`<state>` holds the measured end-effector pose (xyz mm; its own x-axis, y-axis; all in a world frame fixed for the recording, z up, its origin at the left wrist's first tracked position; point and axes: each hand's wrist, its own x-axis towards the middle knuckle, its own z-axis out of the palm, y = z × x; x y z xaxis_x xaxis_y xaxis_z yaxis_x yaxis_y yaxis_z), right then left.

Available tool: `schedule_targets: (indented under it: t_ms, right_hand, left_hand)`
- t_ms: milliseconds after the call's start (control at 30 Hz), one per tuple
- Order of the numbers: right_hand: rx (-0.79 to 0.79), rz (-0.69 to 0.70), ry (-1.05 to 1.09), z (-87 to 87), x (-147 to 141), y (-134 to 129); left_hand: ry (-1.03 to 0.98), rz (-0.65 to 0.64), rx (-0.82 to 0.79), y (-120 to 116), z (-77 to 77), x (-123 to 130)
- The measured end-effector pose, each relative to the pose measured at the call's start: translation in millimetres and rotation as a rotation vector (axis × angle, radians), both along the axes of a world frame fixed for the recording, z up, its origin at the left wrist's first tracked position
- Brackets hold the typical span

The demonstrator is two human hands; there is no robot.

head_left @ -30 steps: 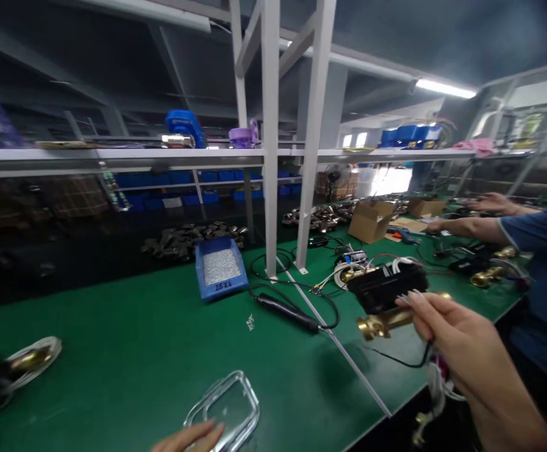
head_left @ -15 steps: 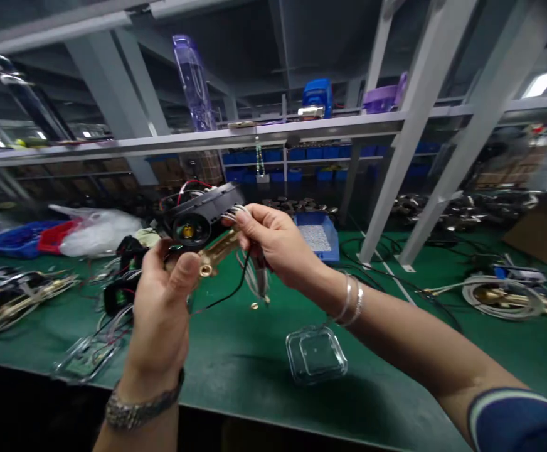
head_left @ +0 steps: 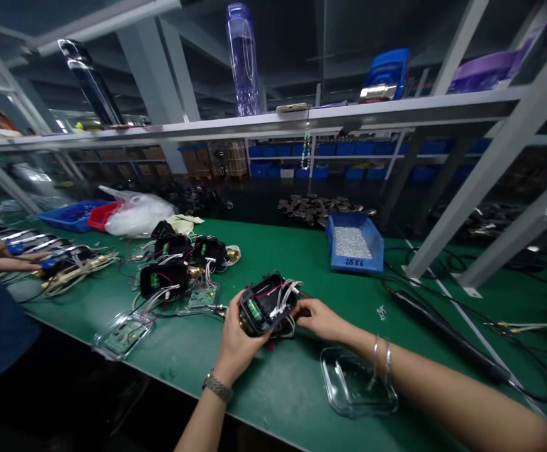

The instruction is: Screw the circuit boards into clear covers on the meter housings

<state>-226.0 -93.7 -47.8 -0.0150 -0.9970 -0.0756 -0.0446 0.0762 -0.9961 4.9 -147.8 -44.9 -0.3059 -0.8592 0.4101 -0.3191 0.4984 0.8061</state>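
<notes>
Low over the green bench, my left hand (head_left: 239, 342) grips a black plastic housing (head_left: 270, 304) by its left and near side. Its open top shows a green part, a red wire and a bundle of white wires (head_left: 286, 295). At the housing's right end my right hand (head_left: 321, 319) is closed, its fingertips partly hidden by the housing and wires. A clear plastic cover (head_left: 358, 384) lies just below my right wrist. Left of my hands sit several similar black housings (head_left: 164, 279) with wires, and a clear cover with a circuit board (head_left: 123, 334).
A blue bin (head_left: 355, 245) of small pale parts stands behind my right hand. A black rod-shaped tool with a cable (head_left: 447, 333) lies at right, near slanting metal posts (head_left: 462, 207). A shelf (head_left: 198, 130) spans above. Another person's arm (head_left: 0, 254) works at far left.
The housing has come down toward the bench and tipped, so its open top now faces me. My right hand has moved from the white wires to the housing's right end. The view has shifted left.
</notes>
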Motion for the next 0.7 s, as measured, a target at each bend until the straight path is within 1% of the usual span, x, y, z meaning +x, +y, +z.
schedule_targets:
  t_ms: [67,167,267,367,433,500,600,700]
  right_hand:
    - [0.093,-0.065,-0.060,0.7,-13.5,7.1]
    - [0.179,-0.158,-0.229,10.6,-23.2,8.8]
    - [0.181,-0.201,-0.422,22.2,-22.5,0.2]
    - [0.113,-0.227,-0.552,34.1,-18.5,-10.2]
    - [0.045,-0.228,-0.604,43.4,-16.0,-13.3]
    - [-0.005,-0.208,-0.634,53.5,-13.3,-12.6]
    - [-0.032,-0.166,-0.653,66.8,-8.2,-6.5]
    - [-0.043,-0.144,-0.659,74.9,-2.7,2.1]
  left_hand:
    - [-0.018,-0.040,0.020,2.2,-9.2,0.7]
    - [-0.061,-0.086,0.030,-0.3,-14.3,5.0]
    - [-0.158,-0.108,0.014,-2.9,-15.0,9.4]
    - [-0.246,-0.080,-0.034,-0.4,-10.6,13.1]
    - [-0.296,-0.050,-0.090,4.3,-2.7,14.9]
    - [-0.327,0.001,-0.163,11.1,9.6,14.9]
    - [-0.320,0.055,-0.287,23.1,32.4,9.4]
    - [-0.318,0.054,-0.391,34.6,52.2,-2.0]
